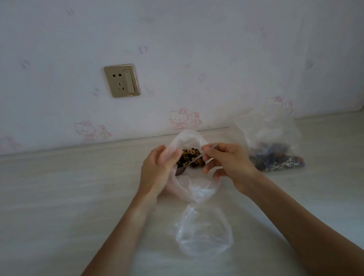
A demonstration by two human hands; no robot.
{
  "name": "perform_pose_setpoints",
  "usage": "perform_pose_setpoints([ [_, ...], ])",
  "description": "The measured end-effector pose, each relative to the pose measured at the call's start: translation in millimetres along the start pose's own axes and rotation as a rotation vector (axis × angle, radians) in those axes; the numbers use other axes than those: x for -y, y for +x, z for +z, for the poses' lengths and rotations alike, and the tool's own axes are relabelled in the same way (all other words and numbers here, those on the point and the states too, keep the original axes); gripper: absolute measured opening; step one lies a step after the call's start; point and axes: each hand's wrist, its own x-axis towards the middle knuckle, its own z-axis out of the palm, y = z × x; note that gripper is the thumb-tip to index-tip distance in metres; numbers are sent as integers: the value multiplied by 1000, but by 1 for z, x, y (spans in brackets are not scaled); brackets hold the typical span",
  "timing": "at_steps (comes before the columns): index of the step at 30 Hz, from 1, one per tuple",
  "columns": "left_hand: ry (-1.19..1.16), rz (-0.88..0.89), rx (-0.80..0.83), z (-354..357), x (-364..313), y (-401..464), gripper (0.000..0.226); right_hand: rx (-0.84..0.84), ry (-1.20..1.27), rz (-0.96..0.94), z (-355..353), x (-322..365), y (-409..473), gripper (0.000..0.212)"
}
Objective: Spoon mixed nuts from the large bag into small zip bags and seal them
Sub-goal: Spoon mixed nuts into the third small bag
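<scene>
A: Where's the spoon [195,160]?
B: Pinched in the right hand [226,167], handle slanting down-left, bowl probably inside the nut bag [188,141] whose rim the left hand [157,171] grips, hands close together

One camera sits on the person's head. It looks forward and down, close over the counter [48,195], facing the wall [189,37].

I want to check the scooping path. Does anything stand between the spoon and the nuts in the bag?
Nothing visible does. The left hand holds the bag open, and the spoon in the right hand already reaches the nuts.
</scene>
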Motion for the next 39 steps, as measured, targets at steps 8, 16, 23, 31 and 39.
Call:
perform_pose_setpoints([
  [8, 16, 121, -123, 7, 15, 6, 32, -173, -212, -231, -18, 3, 4, 16],
  [16, -113, 159, -46, 4, 12, 5, 35, -332, -562, -474, -12, 1, 0, 18],
  [23, -143, 158, 43, 0, 17, 7, 30, -206, -329, -296, -9, -4, 0, 19],
  [31, -190, 164, 82, 0, 14, 4, 30, -195, -14, -43, -11, -7, 3, 18],
  [39, -184, 110, 61, 1, 14, 5, 30, -174, 113, 67, -14, -8, 6, 16],
])
